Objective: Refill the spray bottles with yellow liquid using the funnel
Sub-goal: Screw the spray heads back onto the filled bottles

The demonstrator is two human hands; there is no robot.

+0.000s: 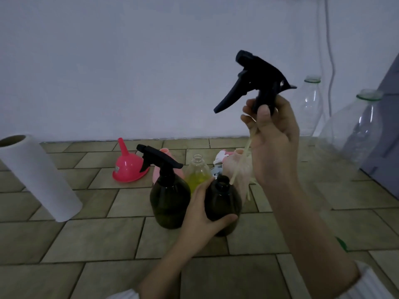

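My left hand grips a dark spray bottle with its neck uncapped, standing on the tiled floor. My right hand holds a black trigger spray head lifted high above that bottle, its pale dip tube hanging down to the bottle's right. A second dark spray bottle with its trigger head on stands just left. Behind them is a clear open bottle part-filled with yellow liquid. A pink funnel lies mouth-down further left.
A white paper towel roll stands at the left. Two pink bottles stand behind the dark ones. Two large empty clear plastic bottles stand at the right near the wall. A grey object edges the far right.
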